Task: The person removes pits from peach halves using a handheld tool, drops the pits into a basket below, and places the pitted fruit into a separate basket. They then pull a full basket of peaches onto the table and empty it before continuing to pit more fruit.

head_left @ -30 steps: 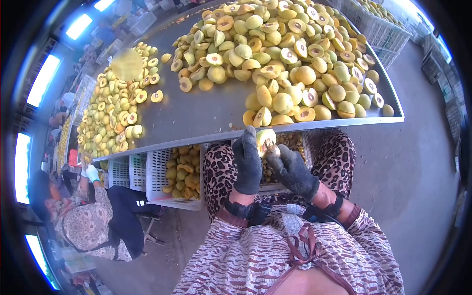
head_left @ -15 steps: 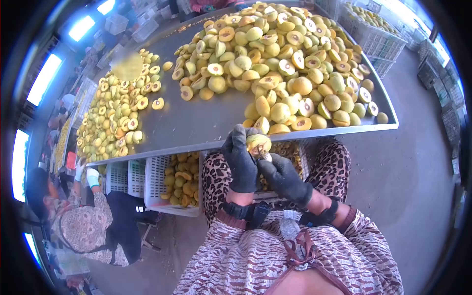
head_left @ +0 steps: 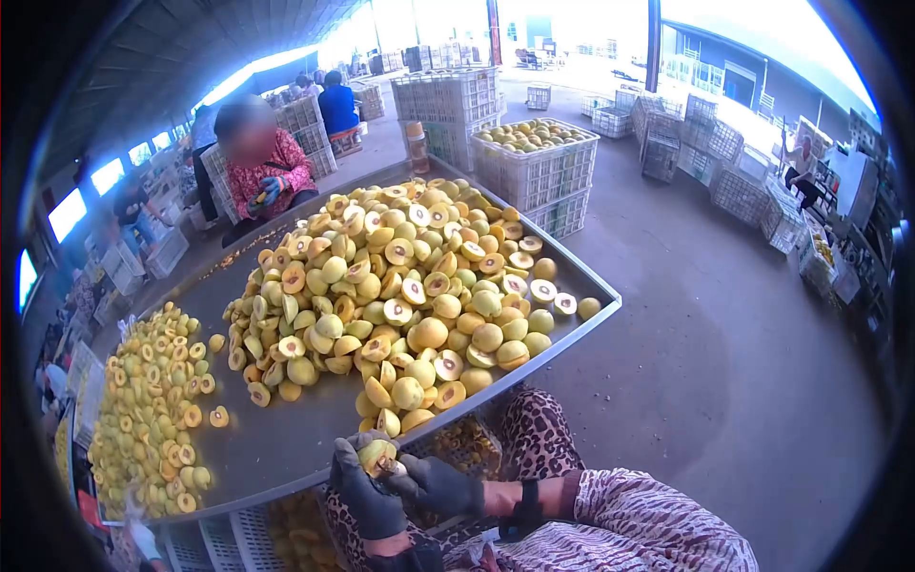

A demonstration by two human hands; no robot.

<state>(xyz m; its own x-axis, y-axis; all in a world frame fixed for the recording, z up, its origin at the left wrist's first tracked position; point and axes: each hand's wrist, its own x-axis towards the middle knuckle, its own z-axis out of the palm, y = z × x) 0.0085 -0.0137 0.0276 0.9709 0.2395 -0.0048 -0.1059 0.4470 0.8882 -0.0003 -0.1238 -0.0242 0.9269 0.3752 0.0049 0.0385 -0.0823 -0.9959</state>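
My left hand (head_left: 367, 491), in a dark grey glove, is closed around a yellow peach (head_left: 378, 456) just outside the table's near edge. The cut side shows ragged and brownish at its middle. My right hand (head_left: 443, 484), gloved alike, is closed right beside the peach. A small whitish piece shows at its fingertips, too little of it to name. Beyond both hands, a big heap of halved yellow peaches (head_left: 391, 276), many with stones in them, lies on the metal table (head_left: 257, 439).
A second peach heap (head_left: 148, 410) lies at the table's left. Below the near edge stand a crate of peach pieces (head_left: 467, 448) and white crates (head_left: 217, 543). A co-worker (head_left: 267, 172) sits across the table. Stacked crates (head_left: 538, 172) stand beyond the far right corner.
The view has swung up and to the right, bringing the far hall and co-worker into sight. My hands still hold the peach close together at the table edge.
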